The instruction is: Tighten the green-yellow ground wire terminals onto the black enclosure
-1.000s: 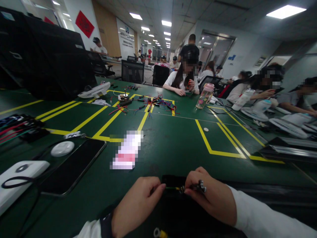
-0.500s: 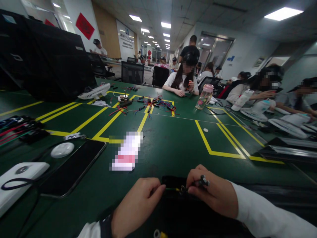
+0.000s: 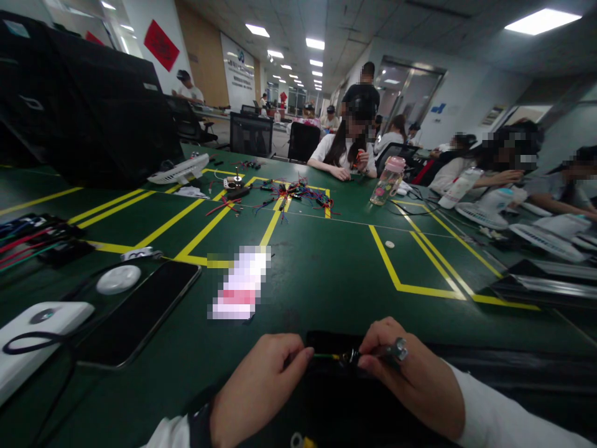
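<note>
My left hand (image 3: 261, 386) is closed, with thumb and forefinger pinching a thin green-and-yellow wire (image 3: 326, 356). The wire runs right to a small shiny metal fitting (image 3: 346, 358), blurred and hard to make out. My right hand (image 3: 410, 379) is closed beside that fitting, its fingertips close against it. A grey metal wrench (image 3: 399, 350) with a notched end sticks out between its fingers. Beneath both hands lies a black object (image 3: 336, 398), its shape lost in shadow. A ring terminal (image 3: 296, 440) with a yellow sleeve shows at the bottom edge.
On the green table (image 3: 317, 267) lie a black phone (image 3: 140, 314), a white device (image 3: 41, 342) with a cable, a white round case (image 3: 118, 279) and a blurred-out bright panel (image 3: 240, 283). Wire bundles (image 3: 293, 194) and a bottle (image 3: 388, 180) stand farther off. A person (image 3: 345, 149) sits opposite.
My right hand has shifted slightly right and turned, so the wrench end now points more to the right. My left hand keeps its pinch on the wire, almost unmoved.
</note>
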Demonstrator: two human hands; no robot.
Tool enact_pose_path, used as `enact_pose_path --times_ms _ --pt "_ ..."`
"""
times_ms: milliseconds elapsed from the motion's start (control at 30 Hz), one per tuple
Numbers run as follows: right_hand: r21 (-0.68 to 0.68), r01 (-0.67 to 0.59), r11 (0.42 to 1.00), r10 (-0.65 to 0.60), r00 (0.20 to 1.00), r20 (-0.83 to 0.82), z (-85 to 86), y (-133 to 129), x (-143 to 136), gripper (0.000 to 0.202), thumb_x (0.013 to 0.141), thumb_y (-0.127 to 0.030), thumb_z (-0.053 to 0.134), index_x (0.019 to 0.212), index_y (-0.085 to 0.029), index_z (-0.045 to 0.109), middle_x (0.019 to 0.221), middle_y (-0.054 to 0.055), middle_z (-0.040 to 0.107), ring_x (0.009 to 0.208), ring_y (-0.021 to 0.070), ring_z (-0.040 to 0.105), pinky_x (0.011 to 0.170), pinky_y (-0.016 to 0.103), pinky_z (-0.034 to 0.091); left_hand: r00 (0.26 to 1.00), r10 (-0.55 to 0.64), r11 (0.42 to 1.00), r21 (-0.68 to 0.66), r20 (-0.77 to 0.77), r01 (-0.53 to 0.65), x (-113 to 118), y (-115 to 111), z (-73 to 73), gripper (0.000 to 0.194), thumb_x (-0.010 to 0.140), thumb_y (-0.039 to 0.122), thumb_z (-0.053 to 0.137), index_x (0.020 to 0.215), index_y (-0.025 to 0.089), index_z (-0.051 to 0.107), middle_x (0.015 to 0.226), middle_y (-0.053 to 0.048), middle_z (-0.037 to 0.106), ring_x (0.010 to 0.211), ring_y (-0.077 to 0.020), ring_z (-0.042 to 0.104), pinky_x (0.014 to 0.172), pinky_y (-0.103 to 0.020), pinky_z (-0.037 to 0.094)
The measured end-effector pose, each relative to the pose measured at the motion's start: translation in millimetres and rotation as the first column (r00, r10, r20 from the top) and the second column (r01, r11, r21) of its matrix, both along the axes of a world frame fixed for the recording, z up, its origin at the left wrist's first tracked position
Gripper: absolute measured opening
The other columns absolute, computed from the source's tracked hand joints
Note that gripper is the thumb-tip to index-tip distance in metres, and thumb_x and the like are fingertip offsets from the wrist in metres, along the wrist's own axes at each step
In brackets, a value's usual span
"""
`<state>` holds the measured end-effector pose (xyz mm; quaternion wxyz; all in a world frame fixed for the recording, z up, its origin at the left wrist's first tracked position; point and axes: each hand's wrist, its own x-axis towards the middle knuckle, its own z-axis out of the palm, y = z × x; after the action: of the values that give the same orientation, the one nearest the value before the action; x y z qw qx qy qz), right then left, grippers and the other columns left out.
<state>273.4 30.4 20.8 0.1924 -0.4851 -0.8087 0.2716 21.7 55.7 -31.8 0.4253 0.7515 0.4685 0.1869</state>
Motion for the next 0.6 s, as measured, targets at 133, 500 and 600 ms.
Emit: enact_pose_path --times_ms 133,500,600 --pt "-0.011 -0.003 1.000 0.003 1.000 0.028 -3.7 1 -3 0.013 0.099 -0.026 0.049 0.091 -0.021 0.057 0.082 0.004 0.057 0.078 0.0235 0.053 0.067 0.034 0.043 1.000 -0.001 1.000 0.005 -0.003 0.001 1 -1 -0.9 0.039 0.100 0.039 0.045 0.069 0.018 0.056 0.065 0.003 0.057 0.059 -0.0128 0.051 0.054 -0.025 0.031" --pt "0.001 -0.164 0.987 0.163 0.984 0.069 3.2 9 -7 0.012 0.099 -0.017 0.043 0.092 -0.021 0.052 0.083 0.003 0.058 0.078 0.0216 0.049 0.073 0.036 0.040 1.000 -0.001 1.000 0.004 -0.003 0.001 1 0 -2.5 0.039 0.100 0.038 0.045 0.069 0.018 0.057 0.065 0.002 0.057 0.058 -0.0129 0.050 0.053 -0.026 0.030" --pt "-0.005 -0.229 0.973 0.229 0.970 0.077 8.9 14 -6 0.012 0.098 -0.014 0.044 0.092 -0.021 0.052 0.083 0.002 0.059 0.077 0.0198 0.051 0.076 0.037 0.038 1.000 -0.005 1.000 0.005 -0.001 0.005 0 0 -2.3 0.038 0.100 0.038 0.045 0.071 0.018 0.058 0.067 0.002 0.059 0.060 -0.0131 0.051 0.054 -0.026 0.031"
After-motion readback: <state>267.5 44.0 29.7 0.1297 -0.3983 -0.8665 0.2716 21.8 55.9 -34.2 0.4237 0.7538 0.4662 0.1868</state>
